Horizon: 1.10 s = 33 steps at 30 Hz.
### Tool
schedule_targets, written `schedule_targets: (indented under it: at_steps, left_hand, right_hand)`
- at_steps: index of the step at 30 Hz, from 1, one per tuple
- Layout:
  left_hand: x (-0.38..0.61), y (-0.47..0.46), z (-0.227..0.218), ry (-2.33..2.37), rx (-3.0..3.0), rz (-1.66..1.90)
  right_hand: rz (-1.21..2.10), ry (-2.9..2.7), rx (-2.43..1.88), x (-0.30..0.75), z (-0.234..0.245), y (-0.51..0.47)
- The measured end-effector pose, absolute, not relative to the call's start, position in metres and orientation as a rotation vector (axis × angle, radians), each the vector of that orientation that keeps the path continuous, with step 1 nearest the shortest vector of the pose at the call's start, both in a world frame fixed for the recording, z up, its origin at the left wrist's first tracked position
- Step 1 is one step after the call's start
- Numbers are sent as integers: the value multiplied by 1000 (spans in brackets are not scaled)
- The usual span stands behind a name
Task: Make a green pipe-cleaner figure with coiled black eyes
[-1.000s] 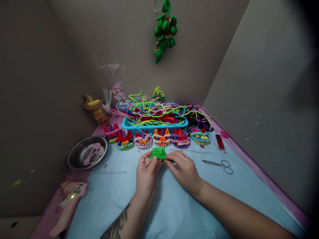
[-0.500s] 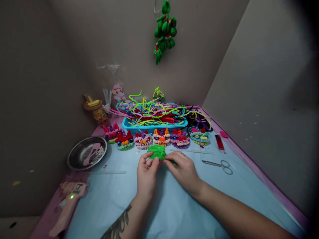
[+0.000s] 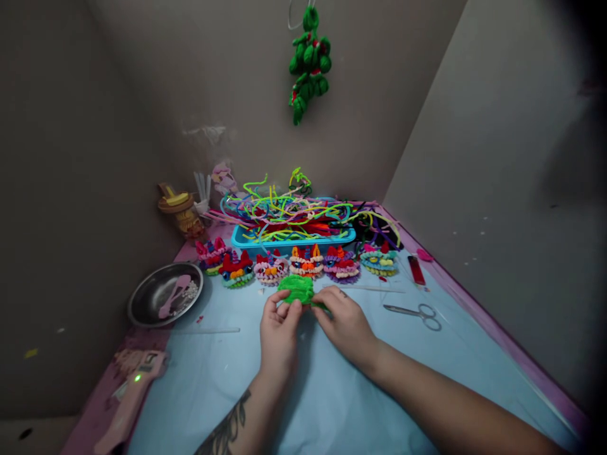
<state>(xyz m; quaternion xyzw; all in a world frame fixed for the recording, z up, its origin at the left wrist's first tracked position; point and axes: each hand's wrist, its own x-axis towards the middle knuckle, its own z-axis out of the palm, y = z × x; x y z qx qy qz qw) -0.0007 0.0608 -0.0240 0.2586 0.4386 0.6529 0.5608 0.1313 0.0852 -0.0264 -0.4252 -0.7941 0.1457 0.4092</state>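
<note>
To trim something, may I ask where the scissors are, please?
In the head view, the scissors lie on the blue sheet, right of the right hand.

On my feed, the row of pipe-cleaner animal heads (image 3: 306,260) bars the way forward just beyond the green bundle (image 3: 294,289), with the blue tray (image 3: 332,241) behind it. Left of the left hand (image 3: 279,321), I have the steel bowl (image 3: 149,300) and glue gun (image 3: 126,407) as obstacles. I could pass over bare bench (image 3: 341,404) between the forearms, or between the right hand (image 3: 345,322) and the scissors (image 3: 410,311).
</note>
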Motion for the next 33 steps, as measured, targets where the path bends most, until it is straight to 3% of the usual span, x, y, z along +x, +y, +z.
schedule_targets:
  at_steps: [14, 27, 33]
  left_hand:
    - [3, 62, -26, 1059, 678, 1556]
    - [3, 60, -26, 1047, 631, 1561]
    - [5, 59, -24, 1096, 694, 1561]
  right_hand:
    - [455, -1833, -1080, 124, -23, 82]
    - [212, -2022, -1111, 128, -16, 84]
    - [464, -1874, -1159, 123, -18, 85]
